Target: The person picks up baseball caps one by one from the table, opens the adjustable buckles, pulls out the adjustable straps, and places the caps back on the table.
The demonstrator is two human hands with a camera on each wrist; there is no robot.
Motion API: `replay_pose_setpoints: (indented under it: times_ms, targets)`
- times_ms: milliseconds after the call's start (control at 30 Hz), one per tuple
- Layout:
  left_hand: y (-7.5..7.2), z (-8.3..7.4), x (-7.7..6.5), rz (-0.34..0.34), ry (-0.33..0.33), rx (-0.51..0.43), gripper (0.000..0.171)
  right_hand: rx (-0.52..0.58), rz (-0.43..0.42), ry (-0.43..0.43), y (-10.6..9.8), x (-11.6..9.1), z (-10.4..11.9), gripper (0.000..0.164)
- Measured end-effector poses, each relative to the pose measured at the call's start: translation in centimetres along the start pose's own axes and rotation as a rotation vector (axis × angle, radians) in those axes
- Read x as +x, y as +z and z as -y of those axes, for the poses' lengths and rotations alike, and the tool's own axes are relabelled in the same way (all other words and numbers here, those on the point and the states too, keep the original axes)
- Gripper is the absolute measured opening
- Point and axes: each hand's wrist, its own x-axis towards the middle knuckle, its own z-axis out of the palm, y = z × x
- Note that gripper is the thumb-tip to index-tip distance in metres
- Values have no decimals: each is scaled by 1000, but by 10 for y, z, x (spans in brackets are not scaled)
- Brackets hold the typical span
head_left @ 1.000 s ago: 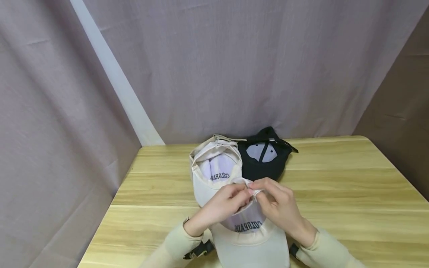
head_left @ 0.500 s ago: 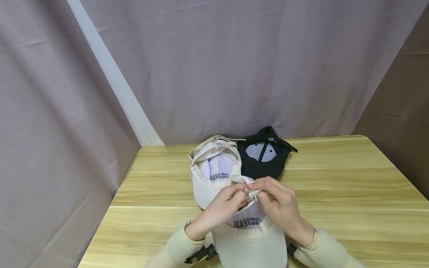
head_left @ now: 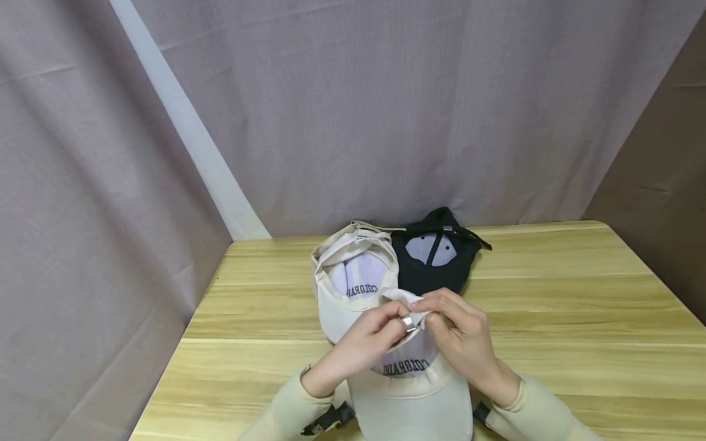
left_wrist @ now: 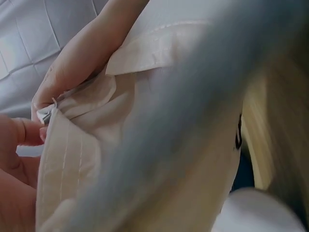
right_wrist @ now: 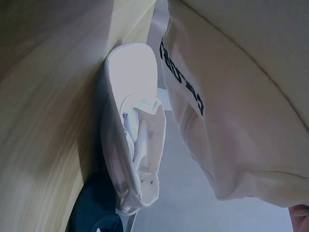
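Note:
In the head view, both hands work at the back strap of a cream baseball cap (head_left: 413, 410), brim toward the wearer, with dark COLORADO stitching seen reversed inside the crown. My left hand (head_left: 358, 340) pinches the strap beside a shiny metal buckle (head_left: 409, 323). Thumb and fingers of my right hand (head_left: 466, 331) pinch the strap just right of it. The left wrist view has the buckle (left_wrist: 46, 114) between fingertips of both hands. From the right wrist, the cap's outer crown (right_wrist: 231, 121) fills the right side, raised off the table.
Beyond the held cap lie nested cream caps (head_left: 336, 312), openings up, near the back edge of the wooden table (head_left: 573, 312). A black cap (head_left: 432, 278) sits against them on the right. Grey curtain (head_left: 386, 110) hangs behind.
The metal buckle, hidden by fingers earlier, now shows between the hands. The cap's crown and brim have shifted slightly up in view; the other caps have stayed put.

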Motion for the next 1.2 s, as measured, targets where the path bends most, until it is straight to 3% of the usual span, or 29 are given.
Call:
replay_pose_setpoints:
  times_ms: [133,300,400,567,700,833,1033,1200]
  targets:
    - [-4,3,-3,3,62,111,12,-3,-13,0,-3,0,-1,19]
    - [-8,6,-12,49,150,520,26,4,-43,7,-7,2,-1,24]
    - [-8,8,-17,38,145,698,31,11,-41,0,-8,3,1,26]
    - [-14,5,-20,-131,163,716,27,19,-37,-10,-7,6,5,27]
    - [-22,2,-22,-280,214,721,20,13,-22,-12,-7,8,7,25]
    - [-26,0,-22,-377,275,751,16,-8,5,-5,-7,8,7,26]
    - [-24,0,-21,-409,370,809,22,-32,66,-4,-6,3,1,29]
    - [-23,1,-21,-412,396,819,20,-13,142,-28,-10,-1,-4,27]
